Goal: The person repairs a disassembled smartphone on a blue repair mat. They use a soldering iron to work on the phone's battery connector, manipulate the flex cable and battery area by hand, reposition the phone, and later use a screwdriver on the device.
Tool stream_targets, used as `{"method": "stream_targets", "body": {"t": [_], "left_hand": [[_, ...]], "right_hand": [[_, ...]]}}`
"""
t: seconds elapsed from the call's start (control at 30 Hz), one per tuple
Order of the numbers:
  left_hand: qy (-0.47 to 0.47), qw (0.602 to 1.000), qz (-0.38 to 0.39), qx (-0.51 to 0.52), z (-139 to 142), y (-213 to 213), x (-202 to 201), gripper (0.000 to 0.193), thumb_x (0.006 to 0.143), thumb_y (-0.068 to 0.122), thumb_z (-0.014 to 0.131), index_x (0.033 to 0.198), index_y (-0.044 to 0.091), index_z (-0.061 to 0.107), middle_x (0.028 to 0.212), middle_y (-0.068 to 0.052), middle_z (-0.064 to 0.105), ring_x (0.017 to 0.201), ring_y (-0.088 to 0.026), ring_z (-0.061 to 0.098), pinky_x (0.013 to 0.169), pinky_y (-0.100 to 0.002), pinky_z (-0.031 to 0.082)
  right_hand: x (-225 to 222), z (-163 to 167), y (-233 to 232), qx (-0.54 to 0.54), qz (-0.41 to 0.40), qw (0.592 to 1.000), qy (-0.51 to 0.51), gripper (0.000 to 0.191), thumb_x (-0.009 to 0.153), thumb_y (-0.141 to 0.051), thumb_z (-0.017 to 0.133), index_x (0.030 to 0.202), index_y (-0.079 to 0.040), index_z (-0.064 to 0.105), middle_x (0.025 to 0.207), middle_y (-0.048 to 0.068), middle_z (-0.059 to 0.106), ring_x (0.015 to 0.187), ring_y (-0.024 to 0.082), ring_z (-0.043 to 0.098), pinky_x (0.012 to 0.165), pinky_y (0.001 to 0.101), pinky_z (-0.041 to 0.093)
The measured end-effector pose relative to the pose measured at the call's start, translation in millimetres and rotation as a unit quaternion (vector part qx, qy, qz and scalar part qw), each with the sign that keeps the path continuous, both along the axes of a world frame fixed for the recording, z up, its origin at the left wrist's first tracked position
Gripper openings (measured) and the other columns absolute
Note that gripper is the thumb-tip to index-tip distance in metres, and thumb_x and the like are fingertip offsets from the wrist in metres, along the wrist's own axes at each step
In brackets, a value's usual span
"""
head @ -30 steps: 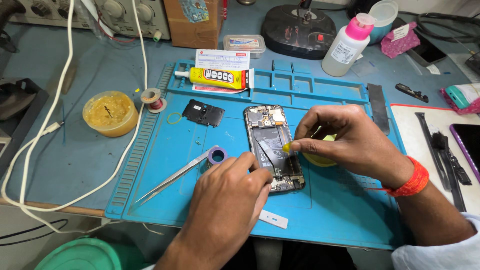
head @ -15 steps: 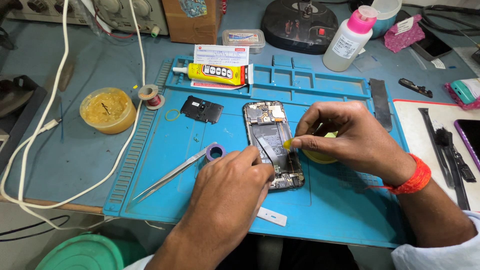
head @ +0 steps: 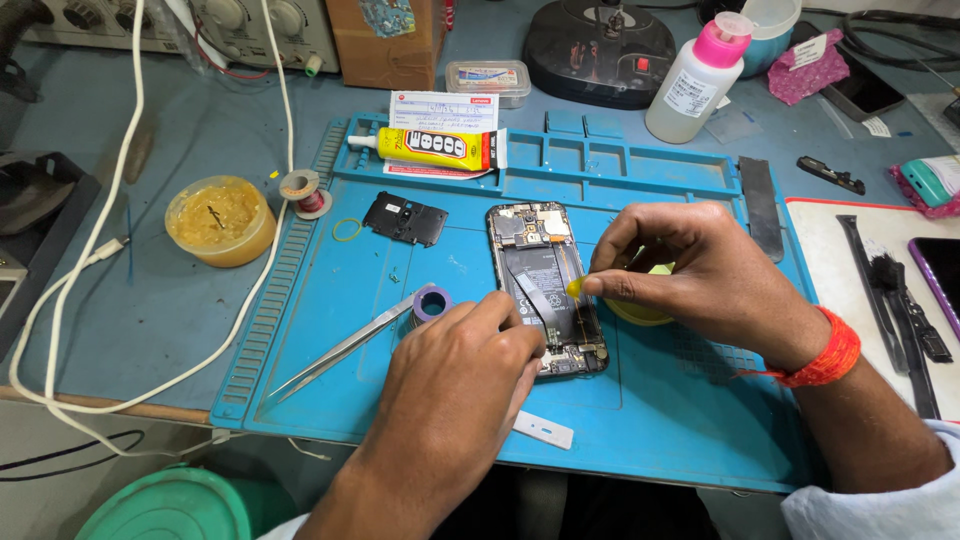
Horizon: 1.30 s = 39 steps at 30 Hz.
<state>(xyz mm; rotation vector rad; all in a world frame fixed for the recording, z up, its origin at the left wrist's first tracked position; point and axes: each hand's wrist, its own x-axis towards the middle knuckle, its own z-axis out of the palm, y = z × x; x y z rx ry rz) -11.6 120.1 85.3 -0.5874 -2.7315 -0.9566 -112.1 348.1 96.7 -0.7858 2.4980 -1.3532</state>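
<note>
**Opened phone worked on over a blue repair mat**

A slim rectangular smartphone with its back removed (head: 547, 288) is laid flat near the middle of a ribbed blue silicone work mat (head: 330, 300). Its dark interior is exposed: a black battery, a thin flex ribbon along it, and small metallic shields at the top and bottom ends. The lower left edge of the phone is touched by the left hand (head: 460, 370), whose fingers are curled down against it; whether anything is gripped there cannot be told. A small yellow plastic pick (head: 576, 288) is pinched between thumb and forefinger of the right hand (head: 700, 275), its tip set at the phone's right edge. A matte black plastic cover plate (head: 405, 218) is placed just left of the phone, and polished steel tweezers (head: 345, 350) are laid diagonally nearby. A yellow glue tube (head: 425, 148) is rested along the mat's upper trays.
</note>
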Motion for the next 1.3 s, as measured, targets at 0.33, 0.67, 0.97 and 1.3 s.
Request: {"method": "stream_targets", "body": {"t": [0.33, 0.67, 0.97, 1.3], "left_hand": [[0.014, 0.999, 0.036, 0.038, -8.8, -12.8, 24.2, 0.025, 0.081, 0.003, 0.071, 0.105, 0.007, 0.076, 0.095, -0.008, 0.065, 0.091, -0.029, 0.068, 0.075, -0.045, 0.052], [0.044, 0.999, 0.015, 0.005, -29.0, -10.3, 38.0, 0.044, 0.075, -0.003, 0.068, 0.117, 0.007, 0.074, 0.1, -0.01, 0.063, 0.096, -0.029, 0.063, 0.082, -0.044, 0.051], [0.06, 0.998, 0.002, 0.002, -27.6, -13.4, 39.8, 0.042, 0.074, -0.003, 0.066, 0.114, 0.005, 0.075, 0.101, -0.012, 0.063, 0.096, -0.031, 0.062, 0.082, -0.045, 0.05], [0.07, 0.997, -0.016, 0.002, -26.4, -19.3, 40.6, 0.035, 0.081, 0.0, 0.062, 0.113, 0.006, 0.076, 0.096, -0.011, 0.061, 0.094, -0.029, 0.062, 0.08, -0.043, 0.049]], "right_hand": [[1.9, 2.3, 1.4, 0.006, -0.008, 1.0, -0.005, 0.01, 0.083, -0.011, 0.08, 0.087, -0.003, 0.074, 0.081, 0.001, 0.077, 0.074, 0.006, 0.07, 0.067, 0.0247, 0.059], [12.9, 40.6, -27.6, 0.177, 0.075, 0.981, -0.028, 0.014, 0.074, -0.016, 0.08, 0.085, -0.008, 0.075, 0.072, 0.001, 0.078, 0.06, 0.009, 0.069, 0.057, 0.029, 0.057], [14.8, 66.9, -67.1, 0.309, 0.173, 0.934, -0.042, 0.011, 0.076, -0.018, 0.079, 0.08, -0.01, 0.073, 0.068, 0.001, 0.076, 0.062, 0.014, 0.069, 0.06, 0.0321, 0.054], [18.9, 61.8, -80.7, 0.288, 0.197, 0.937, -0.014, 0.009, 0.073, -0.011, 0.076, 0.079, -0.008, 0.071, 0.063, 0.005, 0.072, 0.057, 0.016, 0.069, 0.057, 0.0321, 0.056]]}}
